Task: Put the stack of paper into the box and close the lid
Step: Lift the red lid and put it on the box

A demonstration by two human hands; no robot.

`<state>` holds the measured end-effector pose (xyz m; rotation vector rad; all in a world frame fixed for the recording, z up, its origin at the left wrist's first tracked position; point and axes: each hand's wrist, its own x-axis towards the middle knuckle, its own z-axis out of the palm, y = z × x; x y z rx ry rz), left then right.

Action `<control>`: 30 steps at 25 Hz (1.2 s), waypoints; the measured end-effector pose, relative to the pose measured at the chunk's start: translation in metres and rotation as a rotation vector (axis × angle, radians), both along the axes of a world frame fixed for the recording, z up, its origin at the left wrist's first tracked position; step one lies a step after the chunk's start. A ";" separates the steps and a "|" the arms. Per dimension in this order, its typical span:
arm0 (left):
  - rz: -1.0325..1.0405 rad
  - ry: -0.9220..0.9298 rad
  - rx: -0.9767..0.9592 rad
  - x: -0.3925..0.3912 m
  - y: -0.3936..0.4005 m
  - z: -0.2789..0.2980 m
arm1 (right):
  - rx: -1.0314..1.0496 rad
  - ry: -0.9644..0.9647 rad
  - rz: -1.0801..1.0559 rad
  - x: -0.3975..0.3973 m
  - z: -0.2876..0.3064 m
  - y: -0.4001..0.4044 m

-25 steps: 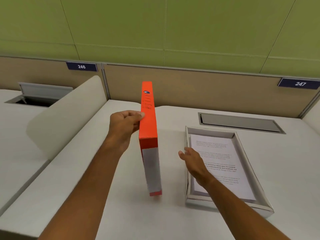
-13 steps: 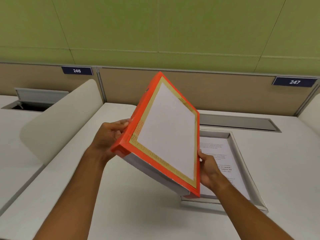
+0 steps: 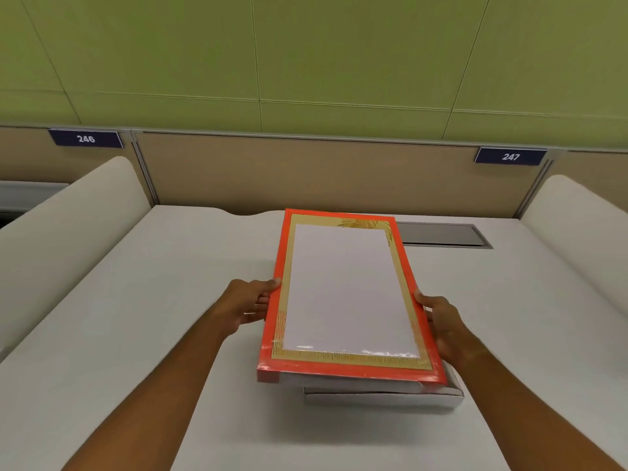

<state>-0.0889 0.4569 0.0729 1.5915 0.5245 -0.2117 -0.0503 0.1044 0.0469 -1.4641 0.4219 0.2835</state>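
Lid [image 3: 346,294]: orange-bordered, with a gold inner frame and a white centre panel; held nearly level over the box, offset a little to the left of it and not yet seated.
Box [image 3: 380,398]: white tray on the counter, mostly hidden beneath the lid; only its near wall and near right corner are seen.
Stack of paper: not visible, the box interior being covered; its place cannot be confirmed from this view.
Left hand [image 3: 249,302]: clasped on the lid's left edge, thumb on top.
Right hand [image 3: 441,322]: clasped on the lid's right edge, thumb on top.
Counter [image 3: 170,317]: white, bare around the box; a grey recessed panel [image 3: 441,235] is set at the far right.
Surroundings: number plates 246 [image 3: 85,138] and 247 [image 3: 510,156] are fixed on the far partition.
Progress: judged late; closing is under way.
Remaining: the lid is to be shifted right, aligned with the box walls and pressed down.
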 end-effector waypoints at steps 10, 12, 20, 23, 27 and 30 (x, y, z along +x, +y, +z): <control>0.023 0.130 -0.027 0.018 -0.052 -0.043 | -0.128 0.090 0.051 0.021 -0.008 -0.055; 0.036 0.144 -0.024 0.018 -0.058 -0.051 | -0.167 0.099 0.059 0.024 -0.016 -0.058; 0.126 0.169 -0.008 0.023 -0.069 -0.062 | -0.197 0.099 0.091 0.039 -0.027 -0.058; 0.132 0.194 -0.009 0.023 -0.075 -0.067 | -0.198 0.134 0.129 0.041 -0.027 -0.063; 0.139 0.196 -0.029 0.022 -0.075 -0.071 | -0.193 0.165 0.164 0.042 -0.029 -0.070; 0.139 0.190 -0.042 0.023 -0.076 -0.071 | -0.222 0.178 0.167 0.042 -0.035 -0.072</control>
